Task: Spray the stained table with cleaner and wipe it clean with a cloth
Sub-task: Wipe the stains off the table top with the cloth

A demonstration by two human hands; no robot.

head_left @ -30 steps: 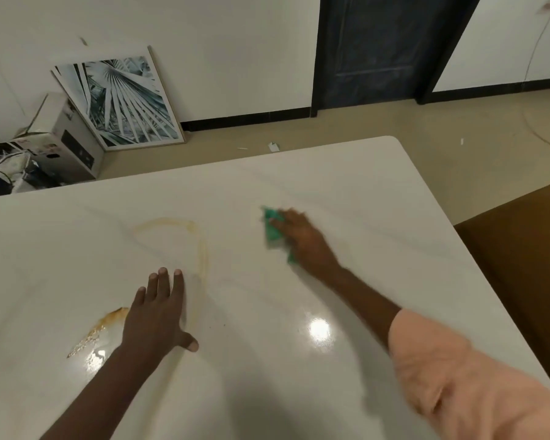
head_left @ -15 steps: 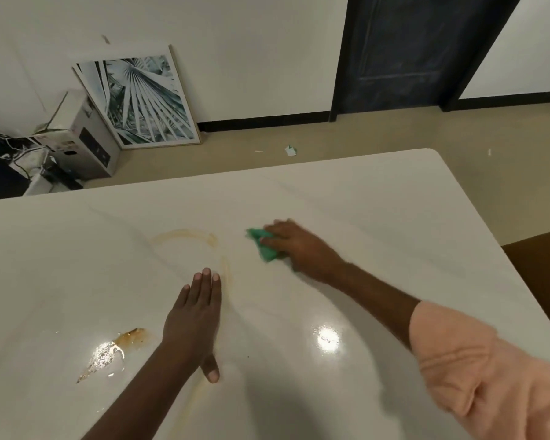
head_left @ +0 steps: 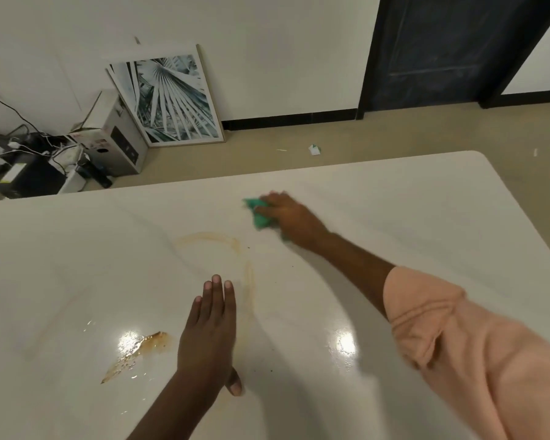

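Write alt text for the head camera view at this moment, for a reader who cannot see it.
A person's right hand presses a green cloth on a white table, while the left hand lies flat nearer the camera. A faint brown ring stain and a wet brown smear remain unwiped. A framed leaf print leans against the far wall.
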